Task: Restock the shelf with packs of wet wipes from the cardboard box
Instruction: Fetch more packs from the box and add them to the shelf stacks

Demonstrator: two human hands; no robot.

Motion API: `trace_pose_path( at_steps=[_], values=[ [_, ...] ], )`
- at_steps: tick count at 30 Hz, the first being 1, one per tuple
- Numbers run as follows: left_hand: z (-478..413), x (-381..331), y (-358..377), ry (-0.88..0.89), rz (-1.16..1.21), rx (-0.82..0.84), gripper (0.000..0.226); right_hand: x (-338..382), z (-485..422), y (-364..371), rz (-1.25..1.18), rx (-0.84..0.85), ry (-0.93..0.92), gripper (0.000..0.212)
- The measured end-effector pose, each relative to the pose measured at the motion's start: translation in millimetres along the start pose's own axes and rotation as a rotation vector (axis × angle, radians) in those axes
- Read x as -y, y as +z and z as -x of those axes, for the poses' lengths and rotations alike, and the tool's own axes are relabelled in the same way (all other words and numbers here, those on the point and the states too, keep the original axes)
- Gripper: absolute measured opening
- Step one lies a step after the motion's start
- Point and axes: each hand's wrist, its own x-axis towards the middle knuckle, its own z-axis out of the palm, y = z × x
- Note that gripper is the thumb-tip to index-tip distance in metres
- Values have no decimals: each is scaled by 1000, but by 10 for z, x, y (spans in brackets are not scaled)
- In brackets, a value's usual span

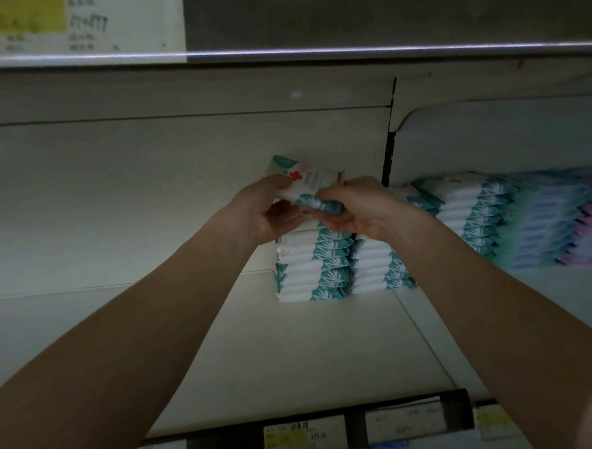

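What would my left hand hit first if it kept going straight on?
Probably the back panel above the stack; the packs the left hand holds would touch first. Depth is unclear.

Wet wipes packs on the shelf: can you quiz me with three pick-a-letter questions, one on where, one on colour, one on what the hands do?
1. Where are the white-and-teal soft plastic wet wipes packs that the hands hold?
A. Above the stack of matching packs on the cream metal shelf.
B. On the floor.
C. Inside a box.
2. What colour are that stack's printed ends?
A. Red.
B. Teal.
C. Black.
3. What are the left hand and right hand doing?
A. Hanging empty.
B. Pointing upward.
C. Both gripping the packs.
Answers: 1 A, they are over the stack; 2 B, leafy teal ends show; 3 C, both hands curl round them.
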Motion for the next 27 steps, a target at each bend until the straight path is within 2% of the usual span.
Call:
trace_pose_path(
  at_steps=[3, 8, 11, 15, 18, 23, 27],
  values=[
    [-139, -38, -69, 39, -220, -99, 6, 64, -113, -105, 133, -92, -19, 5],
    [-202, -23, -107, 106, -608, -160, 19, 76, -313, -204, 540, -135, -101, 10],
    [-190, -11, -85, 117, -728, -178, 14, 54, -385, -210, 735, -182, -200, 33],
    [-193, -5, -51, 200, -912, -179, 14, -3, -381, -224, 952, -160, -232, 32],
    [-172, 2, -28, 218, -1037, -132, 32, 7, -315, -229, 1020, -164, -286, 38],
    [-171, 69, -12, 247, -1222, -63, 59, -2, -171, -146, 1259, 7, -356, 49],
    [-225, 135, -58, 424, -1469, -110, 52, -162, -210, -132, 1362, -82, -504, 36]
  ],
)
